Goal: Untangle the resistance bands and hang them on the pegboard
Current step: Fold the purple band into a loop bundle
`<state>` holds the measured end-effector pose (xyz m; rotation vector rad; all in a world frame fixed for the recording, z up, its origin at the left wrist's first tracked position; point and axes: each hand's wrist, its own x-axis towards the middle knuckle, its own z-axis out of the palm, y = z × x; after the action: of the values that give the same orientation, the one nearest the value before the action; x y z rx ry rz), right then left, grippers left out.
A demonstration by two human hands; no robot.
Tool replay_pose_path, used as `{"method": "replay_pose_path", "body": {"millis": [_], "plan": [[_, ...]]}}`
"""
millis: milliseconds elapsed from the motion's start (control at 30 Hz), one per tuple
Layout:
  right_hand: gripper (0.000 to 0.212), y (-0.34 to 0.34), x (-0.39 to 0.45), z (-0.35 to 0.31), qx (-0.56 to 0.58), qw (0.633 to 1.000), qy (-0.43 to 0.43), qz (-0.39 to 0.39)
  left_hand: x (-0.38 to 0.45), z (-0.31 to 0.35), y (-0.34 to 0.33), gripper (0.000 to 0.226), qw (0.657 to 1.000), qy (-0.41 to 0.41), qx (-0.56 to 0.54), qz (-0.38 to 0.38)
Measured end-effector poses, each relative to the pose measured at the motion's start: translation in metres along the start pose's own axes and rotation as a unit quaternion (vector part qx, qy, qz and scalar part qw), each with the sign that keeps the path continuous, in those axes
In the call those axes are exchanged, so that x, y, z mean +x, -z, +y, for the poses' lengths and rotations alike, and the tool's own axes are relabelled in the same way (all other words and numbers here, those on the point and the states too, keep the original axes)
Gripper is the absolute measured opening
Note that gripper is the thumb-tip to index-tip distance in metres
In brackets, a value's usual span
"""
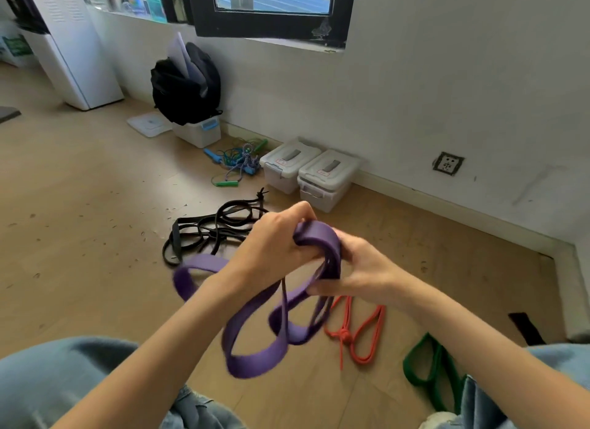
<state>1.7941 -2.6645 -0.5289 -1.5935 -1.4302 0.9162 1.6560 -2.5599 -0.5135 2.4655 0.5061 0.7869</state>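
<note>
head-worn, facing forward-down, close over floor (95,205)

Two hands showing: left hand (274,237) and right hand (360,269), both gripping one purple band (255,355). One orange band (360,333) lying on floor. One green band (427,364) lying by right knee. One black tangle (204,230) lying further out; strand count not telling. Three lidded plastic bins sitting along wall: one (199,131) under one black backpack (186,83), two (287,165) (329,178) side by side. One jump-rope heap (238,162); rope count unclear. One wall socket (448,163) showing.
</note>
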Motion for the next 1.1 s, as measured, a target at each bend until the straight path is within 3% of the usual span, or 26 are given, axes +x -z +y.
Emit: {"method": "replay_pose_path", "body": {"millis": [100, 200, 267, 367, 533, 633, 733, 800, 900, 1100], "plan": [[0.027, -0.013, 0.0, -0.004, -0.023, 0.998, 0.007, 0.061, 0.001, -0.004, -0.001, 0.022, 0.999, 0.023, 0.025, 0.007], [0.027, -0.007, 0.005, -0.016, 0.007, 0.99, 0.032, 0.137, -0.001, -0.016, -0.01, 0.018, 0.998, 0.063, -0.01, 0.012], [0.027, 0.003, 0.004, -0.026, 0.034, 0.988, 0.06, 0.139, -0.011, -0.019, -0.028, 0.015, 0.985, 0.107, -0.125, -0.06], [0.024, 0.015, -0.001, -0.033, 0.125, 0.977, 0.081, 0.154, -0.019, -0.023, -0.047, 0.026, 0.93, 0.139, -0.306, -0.15], [0.034, 0.036, 0.0, -0.025, 0.292, 0.925, 0.067, 0.235, -0.015, -0.044, -0.047, 0.017, 0.954, 0.14, -0.231, -0.131], [0.03, 0.038, 0.002, -0.021, 0.297, 0.928, 0.059, 0.219, -0.026, -0.043, -0.061, 0.021, 0.954, 0.158, -0.215, -0.139], [0.022, 0.034, 0.003, -0.011, 0.206, 0.958, 0.012, 0.198, -0.02, -0.036, -0.054, 0.024, 0.896, 0.227, -0.375, -0.066], [0.024, 0.025, 0.003, -0.002, 0.207, 0.959, -0.028, 0.19, -0.011, -0.038, -0.042, 0.018, 0.861, 0.262, -0.437, -0.001], [0.026, 0.014, 0.004, 0.003, 0.224, 0.949, -0.036, 0.22, -0.008, -0.04, -0.038, 0.021, 0.871, 0.274, -0.407, 0.001], [0.01, -0.005, 0.041, 0.017, 0.318, 0.881, -0.119, 0.33, -0.003, -0.064, -0.055, 0.021, 0.903, 0.299, -0.287, -0.116]]}}
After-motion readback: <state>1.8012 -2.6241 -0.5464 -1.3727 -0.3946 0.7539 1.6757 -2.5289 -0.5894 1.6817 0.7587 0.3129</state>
